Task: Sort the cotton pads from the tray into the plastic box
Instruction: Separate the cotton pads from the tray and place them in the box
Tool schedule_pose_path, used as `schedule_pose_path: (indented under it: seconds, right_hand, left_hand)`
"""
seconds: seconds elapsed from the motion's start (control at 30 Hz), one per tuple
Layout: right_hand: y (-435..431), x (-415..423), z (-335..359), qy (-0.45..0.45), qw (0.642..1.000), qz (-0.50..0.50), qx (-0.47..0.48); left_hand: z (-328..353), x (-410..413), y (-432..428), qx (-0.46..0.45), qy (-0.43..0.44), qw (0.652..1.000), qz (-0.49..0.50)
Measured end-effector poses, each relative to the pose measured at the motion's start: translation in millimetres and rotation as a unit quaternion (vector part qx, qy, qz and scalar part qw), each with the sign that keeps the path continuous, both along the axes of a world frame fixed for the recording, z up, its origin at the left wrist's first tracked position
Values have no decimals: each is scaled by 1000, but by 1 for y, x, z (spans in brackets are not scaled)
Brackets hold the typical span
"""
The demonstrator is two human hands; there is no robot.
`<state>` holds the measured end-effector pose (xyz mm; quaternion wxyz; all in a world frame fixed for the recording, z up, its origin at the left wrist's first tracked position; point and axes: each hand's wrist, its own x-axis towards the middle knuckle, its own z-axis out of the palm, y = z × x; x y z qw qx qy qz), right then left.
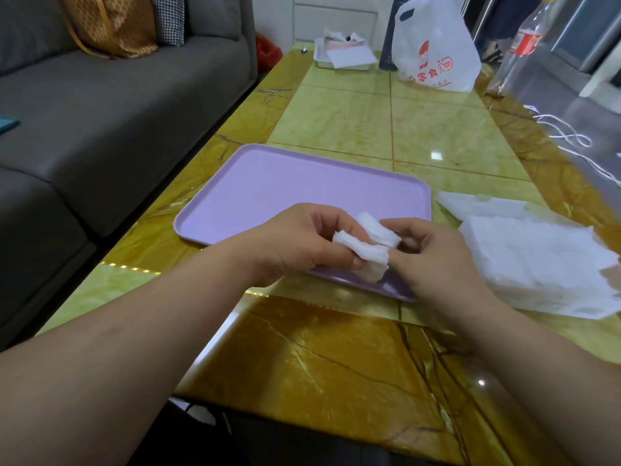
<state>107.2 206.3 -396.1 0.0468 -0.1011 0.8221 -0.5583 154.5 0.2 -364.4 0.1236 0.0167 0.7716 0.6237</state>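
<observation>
From the head camera, both hands meet over the near right part of the lilac tray (pixel 268 183), which lies flat on a glossy yellow-green marble-pattern table (pixel 336 358). The left hand (pixel 299 243) has its fingers curled in, thumb pressed against a small stack of white cotton pads (pixel 373 245). The right hand (pixel 433 260) comes in from the other side, fingertips closed on the same stack, so the pads are pinched between the two hands just above the tray. The stack looks fanned and uneven, one bunch tilting up, another hanging low toward the tray's near rim. The rest of the tray surface is bare.

Just right of the tray, more white pads (pixel 537 264) lie heaped on the table, spilling over what seems to be a translucent wrapper or container; I cannot tell whether that is the plastic box.

At the far end stands a white plastic bag (pixel 437 52) with red print: the Chinese characters 零食 can be made out, the rest is unclear. Beside it, a clear bottle (pixel 524 45) carries a red label, too blurred to read. A white tray of papers (pixel 342 55) sits left of the bag, a white cord (pixel 568 136) trails along the right edge, and a grey sofa (pixel 100 112) runs along the left.
</observation>
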Motion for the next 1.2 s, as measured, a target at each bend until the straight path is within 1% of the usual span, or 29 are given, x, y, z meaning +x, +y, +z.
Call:
schedule_pose_path:
  seconds: [0.1,0.2,0.27,0.37,0.43,0.5,0.57,0.63,0.7,0.93,1.07,1.13,1.2]
  right_hand:
    - [2,1,1,-16,999,42,-5]
    - [3,0,3,-13,999,51,9]
    - [5,-1,6,-23,997,70,10]
    - [9,2,11,-66,988,138,4]
    - [6,4,8,-42,987,146,45]
    - [1,5,3,11,991,106,79]
    - [-1,5,2,44,992,85,86]
    - [-1,6,3,48,991,91,91]
    - [-2,7,4,48,991,90,90]
    - [-18,16,9,-27,997,54,43]
    - [-28,19,10,-72,996,44,-9]
    - [-26,21,15,-61,997,56,-2]
    - [-19,22,23,-37,998,53,-2]
  left_hand:
    - [-2,-2,8,-55,26,998,20]
    - [-8,-7,10,-103,50,991,67]
    - [-12,-9,8,-117,59,988,86]
    - [-13,-9,8,-129,68,984,105]
    - [-13,-10,9,-157,93,976,116]
    - [-14,-12,10,-198,108,966,127]
    - [-12,-12,10,-234,93,961,113]
    - [-12,-11,9,-251,74,962,74]
    - [-11,-11,8,-250,75,964,48]
    - [-12,-13,16,-251,67,964,58]
    - [-14,-13,27,-285,77,954,59]
    - [-12,-12,26,-257,76,961,69]
    - [-7,-10,26,-186,67,977,76]
